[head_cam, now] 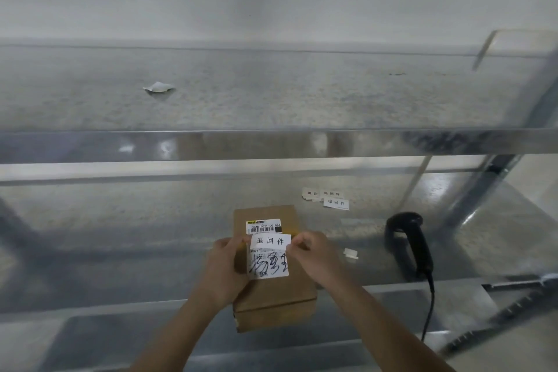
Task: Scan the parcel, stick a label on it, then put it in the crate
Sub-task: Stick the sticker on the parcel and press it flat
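The cardboard parcel [273, 269] lies on the metal surface [120, 235], its long axis running from 6 to 12 o'clock, directly in front of the person. Both hands hold a small white label [270, 240] with three printed characters, stretched flat just above the parcel's top face. The left hand [225, 266] has its grip pinched together on the label's 9 o'clock end, and the right hand [314, 257] is pinched on the 3 o'clock end. The label's long axis goes from 9 to 3 o'clock, across the parcel. It hangs between the barcode sticker [263, 226] at 12 o'clock and the handwritten sheet [268, 264] at 6 o'clock. I judge that the next move is only downward, because the parcel is directly under both grips. The scanner [410, 243] lies at 3 o'clock, apart from the parcel. More labels [329, 198] lie at 1 o'clock. No crate is visible.
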`<state>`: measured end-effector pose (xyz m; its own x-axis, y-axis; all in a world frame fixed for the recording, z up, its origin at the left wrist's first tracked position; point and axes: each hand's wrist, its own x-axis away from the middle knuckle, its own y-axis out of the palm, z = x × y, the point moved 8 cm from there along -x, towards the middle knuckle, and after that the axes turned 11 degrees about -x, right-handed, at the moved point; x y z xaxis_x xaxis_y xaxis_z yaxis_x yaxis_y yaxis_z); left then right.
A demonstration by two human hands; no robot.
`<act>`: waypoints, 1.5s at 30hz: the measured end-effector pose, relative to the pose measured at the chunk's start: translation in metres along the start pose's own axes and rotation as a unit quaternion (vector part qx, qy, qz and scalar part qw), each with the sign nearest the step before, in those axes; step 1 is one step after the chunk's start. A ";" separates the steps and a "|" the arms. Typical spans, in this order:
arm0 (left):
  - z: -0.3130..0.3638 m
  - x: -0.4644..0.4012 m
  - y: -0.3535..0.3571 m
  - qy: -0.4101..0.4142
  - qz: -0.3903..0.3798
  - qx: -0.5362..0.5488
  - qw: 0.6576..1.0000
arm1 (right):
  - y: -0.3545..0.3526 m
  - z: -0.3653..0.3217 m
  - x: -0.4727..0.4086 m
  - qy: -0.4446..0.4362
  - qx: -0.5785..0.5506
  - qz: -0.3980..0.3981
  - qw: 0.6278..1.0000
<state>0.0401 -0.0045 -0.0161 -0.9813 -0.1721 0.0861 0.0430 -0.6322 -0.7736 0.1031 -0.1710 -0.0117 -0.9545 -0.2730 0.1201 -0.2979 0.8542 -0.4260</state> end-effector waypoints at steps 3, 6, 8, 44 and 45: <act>0.002 0.009 0.000 0.007 -0.002 0.013 1.000 | -0.001 0.001 0.007 0.002 -0.009 0.006 1.000; 0.002 0.011 0.002 0.001 -0.013 0.010 1.000 | 0.000 0.000 0.006 -0.005 0.020 0.035 0.999; 0.002 0.007 0.000 -0.010 -0.013 0.007 1.000 | 0.002 -0.005 0.001 -0.027 0.031 0.059 0.997; -0.020 -0.091 -0.015 -0.176 0.110 0.025 0.978 | 0.029 0.012 -0.100 -0.024 0.041 0.091 0.995; -0.019 -0.091 -0.015 -0.170 0.113 0.015 0.979 | 0.030 0.012 -0.099 -0.025 0.043 0.092 0.995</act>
<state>0.1247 0.0355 -0.0242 -0.8276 -0.5477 0.1232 0.2617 -0.5705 -0.7785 0.1887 -0.1234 -0.0472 -0.9901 -0.1400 -0.0110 -0.1147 0.8510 -0.5126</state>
